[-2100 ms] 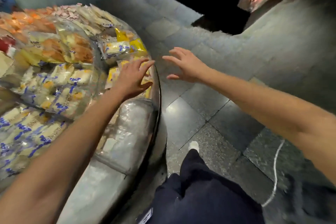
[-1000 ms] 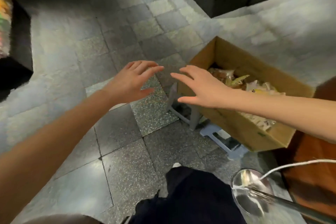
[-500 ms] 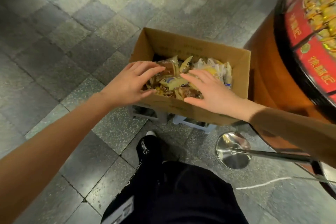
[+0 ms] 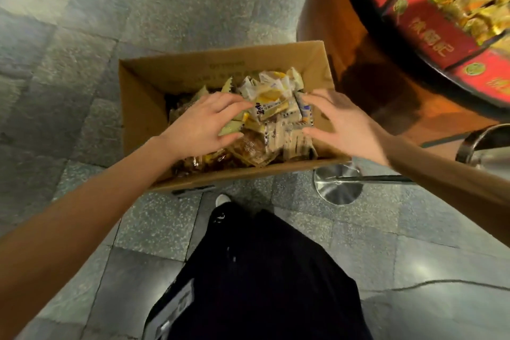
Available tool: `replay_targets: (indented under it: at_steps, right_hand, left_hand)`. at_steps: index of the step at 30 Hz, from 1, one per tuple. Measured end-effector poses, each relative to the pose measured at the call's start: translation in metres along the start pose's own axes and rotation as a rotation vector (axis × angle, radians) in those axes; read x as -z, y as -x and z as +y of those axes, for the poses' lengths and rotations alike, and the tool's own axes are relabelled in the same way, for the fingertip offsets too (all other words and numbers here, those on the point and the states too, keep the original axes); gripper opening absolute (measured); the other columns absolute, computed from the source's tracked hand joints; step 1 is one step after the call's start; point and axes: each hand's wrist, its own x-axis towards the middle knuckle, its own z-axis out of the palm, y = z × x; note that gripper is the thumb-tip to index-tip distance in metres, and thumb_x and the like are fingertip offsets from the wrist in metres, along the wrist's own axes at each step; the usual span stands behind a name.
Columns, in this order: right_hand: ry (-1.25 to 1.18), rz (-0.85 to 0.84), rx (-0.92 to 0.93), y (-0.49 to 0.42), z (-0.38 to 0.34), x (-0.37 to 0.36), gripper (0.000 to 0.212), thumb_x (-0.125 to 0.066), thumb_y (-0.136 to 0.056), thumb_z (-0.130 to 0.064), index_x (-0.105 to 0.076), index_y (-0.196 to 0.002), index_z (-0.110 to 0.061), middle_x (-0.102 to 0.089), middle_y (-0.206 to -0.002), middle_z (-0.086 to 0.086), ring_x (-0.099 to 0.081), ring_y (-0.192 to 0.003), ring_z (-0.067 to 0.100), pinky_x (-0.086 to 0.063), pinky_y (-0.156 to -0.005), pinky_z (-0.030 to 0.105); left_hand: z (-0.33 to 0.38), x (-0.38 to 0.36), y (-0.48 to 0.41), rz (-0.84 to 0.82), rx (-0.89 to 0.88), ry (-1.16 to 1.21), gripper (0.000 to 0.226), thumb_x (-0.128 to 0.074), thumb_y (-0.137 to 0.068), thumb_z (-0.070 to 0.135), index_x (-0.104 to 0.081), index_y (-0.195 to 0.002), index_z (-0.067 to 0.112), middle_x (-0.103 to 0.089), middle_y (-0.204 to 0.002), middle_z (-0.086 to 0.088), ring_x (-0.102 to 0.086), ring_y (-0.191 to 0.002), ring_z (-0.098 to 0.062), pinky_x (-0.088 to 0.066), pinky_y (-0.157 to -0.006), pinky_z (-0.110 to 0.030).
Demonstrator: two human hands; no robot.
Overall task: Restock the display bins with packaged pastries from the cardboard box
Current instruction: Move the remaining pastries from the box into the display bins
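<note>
Both my hands are down in the box [image 4: 143, 110], which stands low, just beside the base of the bin [image 4: 430, 25]; I judge that keeps each carry short. The packs [image 4: 276, 107] are heaped toward the box's right half. My left hand [image 4: 201, 125] and right hand [image 4: 347, 124] flank that heap, fingers [image 4: 234, 103] spread wide and gripping nothing, with the left ones resting on the top packs. Spread like this, they look set to scoop an armful, not pinch one.
</note>
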Motion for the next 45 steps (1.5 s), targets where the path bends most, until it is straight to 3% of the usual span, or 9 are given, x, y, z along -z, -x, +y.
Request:
replay_targets:
  at_steps: [4, 8, 11, 20, 28, 32, 35, 38, 45]
  right_hand:
    - [0.0, -0.013, -0.109, -0.016, 0.021, -0.006, 0.074, -0.049, -0.089, -0.054, -0.029, -0.152, -0.02, -0.035, -0.152, 0.011, -0.035, -0.138, 0.03, -0.034, -0.113, 0.047]
    - [-0.035, -0.105, -0.186, -0.022, 0.046, -0.016, 0.071, -0.06, -0.092, -0.042, -0.028, -0.153, -0.023, -0.029, -0.155, 0.008, -0.027, -0.142, 0.028, -0.026, -0.114, 0.042]
    - [-0.015, -0.115, -0.142, -0.028, 0.062, -0.035, 0.073, -0.067, -0.089, -0.036, -0.032, -0.151, -0.019, -0.037, -0.15, 0.014, -0.033, -0.138, 0.033, -0.032, -0.113, 0.048]
    - [0.021, -0.324, -0.088, -0.073, 0.112, -0.11, 0.074, -0.064, -0.091, -0.036, -0.025, -0.153, -0.026, -0.033, -0.152, 0.011, -0.031, -0.14, 0.031, -0.033, -0.112, 0.046]
    - [-0.029, -0.386, -0.085, -0.094, 0.154, -0.154, 0.077, -0.065, -0.091, -0.031, -0.021, -0.154, -0.026, -0.029, -0.156, 0.007, -0.027, -0.142, 0.03, -0.032, -0.114, 0.047]
    - [-0.04, -0.382, -0.026, -0.108, 0.162, -0.173, 0.077, -0.067, -0.089, -0.025, -0.024, -0.153, -0.024, -0.028, -0.156, 0.006, -0.026, -0.142, 0.03, -0.033, -0.113, 0.047]
    - [-0.06, -0.402, -0.036, -0.117, 0.165, -0.186, 0.082, -0.069, -0.088, -0.025, -0.019, -0.154, -0.025, -0.024, -0.159, 0.004, -0.022, -0.145, 0.028, -0.029, -0.116, 0.045]
    - [-0.092, -0.445, -0.075, -0.122, 0.166, -0.194, 0.086, -0.07, -0.087, -0.026, -0.017, -0.155, -0.027, -0.03, -0.154, 0.005, -0.027, -0.141, 0.027, -0.031, -0.114, 0.043]
    - [-0.133, -0.486, -0.128, -0.124, 0.17, -0.196, 0.072, -0.073, -0.085, -0.023, -0.035, -0.146, -0.026, -0.036, -0.138, 0.009, -0.041, -0.124, 0.027, -0.041, -0.095, 0.035]
  left_hand:
    - [-0.017, -0.024, -0.034, -0.068, -0.052, 0.058, 0.059, -0.058, -0.092, 0.037, -0.043, -0.143, 0.012, -0.052, -0.135, -0.011, -0.05, -0.123, -0.029, -0.043, -0.102, -0.048]
    - [-0.021, -0.049, -0.064, -0.111, -0.061, 0.102, 0.057, -0.059, -0.092, 0.035, -0.045, -0.142, 0.011, -0.054, -0.135, -0.016, -0.052, -0.122, -0.032, -0.046, -0.102, -0.05]
    - [-0.019, -0.076, -0.083, -0.159, -0.044, 0.158, 0.056, -0.054, -0.092, 0.035, -0.045, -0.141, 0.01, -0.055, -0.134, -0.018, -0.055, -0.12, -0.035, -0.047, -0.1, -0.053]
    - [-0.04, -0.16, -0.127, -0.183, 0.063, 0.197, 0.056, -0.061, -0.093, 0.031, -0.045, -0.144, 0.013, -0.053, -0.138, -0.01, -0.047, -0.129, -0.028, -0.041, -0.107, -0.045]
    - [-0.051, -0.226, -0.15, -0.266, 0.167, 0.287, 0.054, -0.061, -0.093, 0.023, -0.043, -0.143, 0.015, -0.048, -0.139, -0.013, -0.042, -0.13, -0.03, -0.036, -0.108, -0.041]
    - [-0.054, -0.245, -0.16, -0.271, 0.222, 0.286, 0.057, -0.061, -0.094, 0.021, -0.04, -0.147, 0.017, -0.044, -0.148, -0.009, -0.037, -0.137, -0.026, -0.022, -0.108, -0.027]
    - [-0.06, -0.252, -0.165, -0.318, 0.222, 0.339, 0.059, -0.06, -0.095, 0.027, -0.036, -0.149, 0.023, -0.047, -0.145, -0.005, -0.044, -0.13, -0.021, -0.035, -0.104, -0.033]
    - [-0.067, -0.261, -0.168, -0.369, 0.232, 0.414, 0.056, -0.061, -0.095, 0.031, -0.04, -0.146, 0.028, -0.05, -0.141, -0.001, -0.048, -0.126, -0.018, -0.037, -0.099, -0.03]
    - [-0.065, -0.263, -0.18, -0.432, 0.243, 0.439, 0.043, -0.061, -0.094, 0.034, -0.054, -0.136, 0.027, -0.057, -0.129, -0.005, -0.053, -0.114, -0.021, -0.04, -0.091, -0.033]
